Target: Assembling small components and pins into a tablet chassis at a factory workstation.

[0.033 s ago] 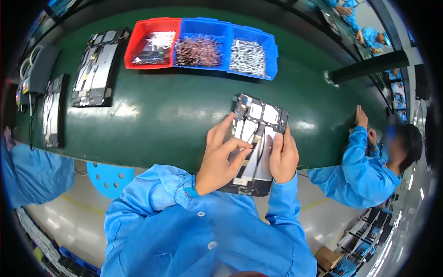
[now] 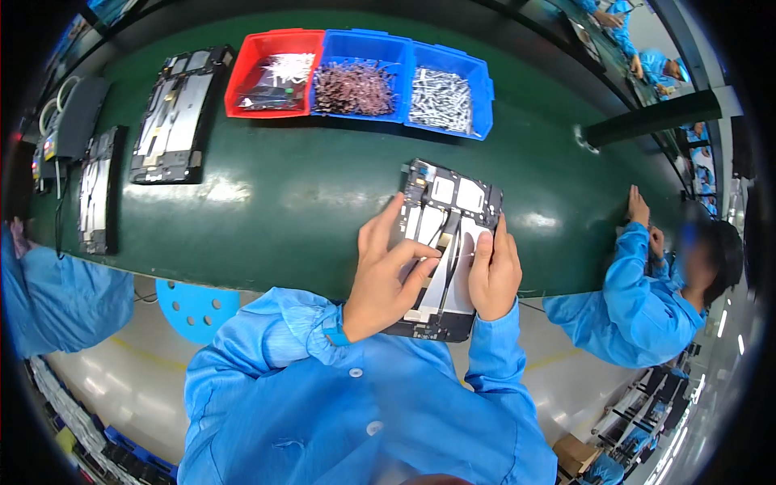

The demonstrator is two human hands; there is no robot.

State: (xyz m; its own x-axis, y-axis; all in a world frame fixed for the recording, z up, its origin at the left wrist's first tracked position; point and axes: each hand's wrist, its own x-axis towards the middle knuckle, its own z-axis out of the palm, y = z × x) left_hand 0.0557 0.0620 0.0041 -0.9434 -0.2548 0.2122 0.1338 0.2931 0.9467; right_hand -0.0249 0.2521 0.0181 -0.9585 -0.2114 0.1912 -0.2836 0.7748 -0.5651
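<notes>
An opened tablet point(image 2: 457, 284), black-framed with silver-white panels inside, lies tilted between my hands at the table's front edge. Dark flat cables point(image 2: 447, 284) run along its middle. My left hand point(image 2: 386, 271) reaches over its left side, index finger and thumb pinched together above the cables; what is between the tips is too small to make out. Another left finger rests by the tablet's upper left edge. My right hand point(image 2: 495, 275) grips the right edge, thumb on top and fingers along the side.
Across the green table point(image 2: 323, 162) stand a red bin point(image 2: 234, 101), a blue bin of brownish small parts point(image 2: 353, 89) and a blue bin of silvery pieces point(image 2: 440, 101). More opened tablets point(image 2: 176, 117) lie left, near a grey device point(image 2: 83, 113). A co-worker point(image 2: 647, 283) sits right.
The view has shifted slightly, so the bins and table appear a little farther right. Both hands keep nearly the same pose on the tablet.
</notes>
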